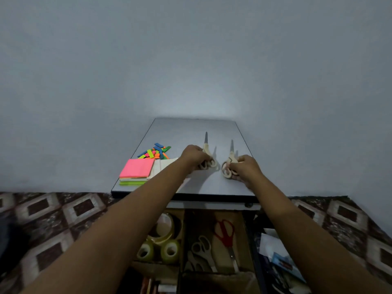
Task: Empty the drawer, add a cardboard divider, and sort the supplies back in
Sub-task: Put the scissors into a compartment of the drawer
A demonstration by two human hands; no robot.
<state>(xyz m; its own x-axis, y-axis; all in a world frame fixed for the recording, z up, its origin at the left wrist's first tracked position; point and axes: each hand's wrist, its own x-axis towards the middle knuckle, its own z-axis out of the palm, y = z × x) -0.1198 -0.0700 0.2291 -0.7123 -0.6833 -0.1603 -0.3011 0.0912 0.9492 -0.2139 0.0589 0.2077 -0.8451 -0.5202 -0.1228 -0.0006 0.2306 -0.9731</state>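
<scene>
— What do the fingers hold?
— The left hand (194, 157) grips the left scissors (206, 147), the right hand (247, 169) the right scissors (231, 158), both over the tabletop (182, 132) right half. The drawer (241, 230) is open below its front edge.

Two tabletop scissors (205, 147), three tape rolls (163, 254)

The grey tabletop (191, 132) carries a sticky-note stack (136, 168), scattered coloured tabs (156, 152), left scissors (206, 146) and right scissors (231, 152).
</scene>
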